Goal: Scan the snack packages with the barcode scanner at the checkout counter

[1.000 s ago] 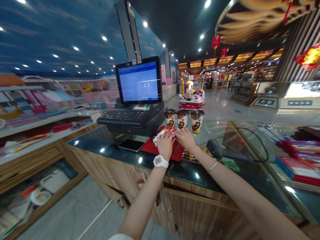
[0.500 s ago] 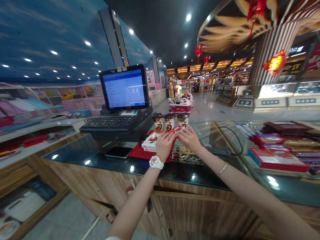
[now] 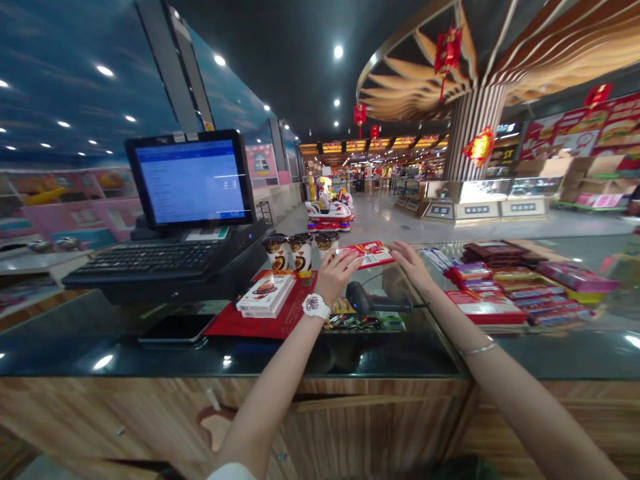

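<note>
My left hand (image 3: 339,275), with a white watch on its wrist, grips the left end of a flat red-and-white packet (image 3: 374,255) above the glass counter. At the packet's right end is my right hand (image 3: 413,267), fingers stretched out; whether they touch its edge I cannot tell. Below the packet a black handheld barcode scanner (image 3: 367,300) lies on the counter. Left of my left hand, two white boxes (image 3: 267,293) are stacked on a red sheet (image 3: 295,320). Three lidded paper cups (image 3: 301,255) stand in a row behind them.
A computer monitor (image 3: 193,180) and black keyboard (image 3: 145,257) stand at the left, with a dark phone (image 3: 177,329) in front. Bars and packets of sweets (image 3: 530,287) cover the counter at the right. Beyond it is a white-and-red ride-on car (image 3: 329,215).
My view has turned right. The packet has moved right, off the boxes, in my left hand. My right hand has drawn apart from my left. The scanner has come into fuller view.
</note>
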`<act>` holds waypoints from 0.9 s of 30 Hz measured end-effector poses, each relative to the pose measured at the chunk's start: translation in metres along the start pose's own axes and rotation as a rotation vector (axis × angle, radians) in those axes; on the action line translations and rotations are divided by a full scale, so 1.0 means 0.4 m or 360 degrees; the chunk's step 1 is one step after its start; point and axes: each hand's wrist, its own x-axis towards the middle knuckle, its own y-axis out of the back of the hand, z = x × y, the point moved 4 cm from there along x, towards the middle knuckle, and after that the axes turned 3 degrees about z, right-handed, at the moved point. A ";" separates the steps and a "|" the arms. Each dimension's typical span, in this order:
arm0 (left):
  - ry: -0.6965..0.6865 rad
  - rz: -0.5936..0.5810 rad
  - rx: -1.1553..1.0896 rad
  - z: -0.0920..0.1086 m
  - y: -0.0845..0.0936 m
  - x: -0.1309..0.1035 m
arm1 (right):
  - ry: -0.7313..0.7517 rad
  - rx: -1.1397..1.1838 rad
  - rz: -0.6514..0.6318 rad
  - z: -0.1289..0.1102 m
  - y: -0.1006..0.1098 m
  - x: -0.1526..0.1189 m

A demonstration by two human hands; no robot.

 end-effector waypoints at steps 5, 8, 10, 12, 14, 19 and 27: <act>-0.0231 -0.0005 -0.0056 0.016 -0.028 -0.005 | -0.0453 0.0605 -0.0080 0.035 -0.022 -0.018; -0.0210 -0.0073 -0.0056 0.003 -0.026 -0.012 | -0.0521 0.0725 -0.0090 0.027 -0.033 -0.032; -0.0160 -0.0131 -0.0054 -0.003 -0.023 -0.012 | -0.0536 0.0747 -0.0111 0.023 -0.036 -0.039; -0.0122 -0.0175 -0.0052 0.000 -0.021 -0.011 | -0.0518 0.0763 -0.0108 0.021 -0.036 -0.042; -0.0090 -0.0205 -0.0056 0.007 -0.020 -0.010 | -0.0481 0.0782 -0.0077 0.021 -0.037 -0.045; 0.0023 -0.0253 -0.0089 0.017 -0.024 -0.013 | -0.0376 0.0717 -0.0065 0.023 -0.045 -0.048; 0.0123 -0.0250 -0.0110 0.004 -0.022 -0.013 | -0.0231 0.0587 -0.0144 0.026 -0.044 -0.041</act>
